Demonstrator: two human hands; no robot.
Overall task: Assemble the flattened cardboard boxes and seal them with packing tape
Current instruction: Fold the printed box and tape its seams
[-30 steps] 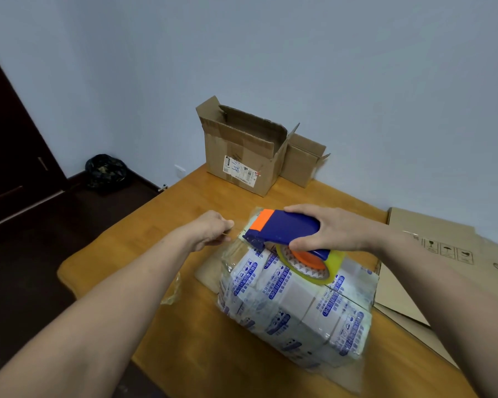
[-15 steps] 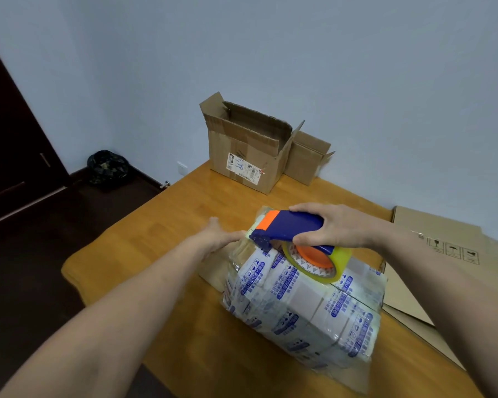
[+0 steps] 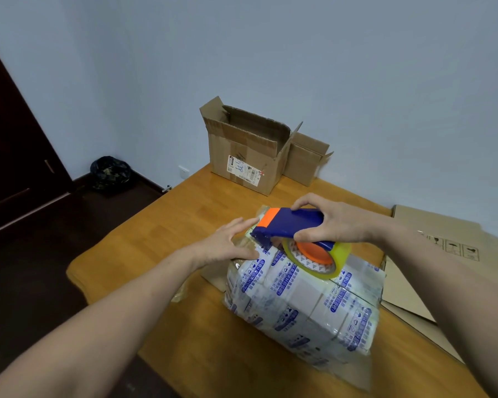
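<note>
A box wrapped in white tape with blue print [image 3: 302, 300] lies on the wooden table [image 3: 167, 239]. My right hand [image 3: 332, 222] grips a blue and orange tape dispenser [image 3: 292, 224] holding a clear yellowish tape roll [image 3: 316, 258], which rests on the box's top far edge. My left hand [image 3: 227, 242] presses with straight fingers on the box's far left corner, just left of the dispenser's nose.
An open cardboard box [image 3: 247, 150] with a shipping label stands at the table's far edge, a smaller open box [image 3: 306, 158] behind it. Flattened cardboard [image 3: 443, 254] lies at the right. A dark bag [image 3: 111, 172] sits on the floor by a dark door [image 3: 15, 156].
My left hand has moved right from beside the box and opened out flat onto its far left corner. The dispenser stays at the box's top edge in my right hand.
</note>
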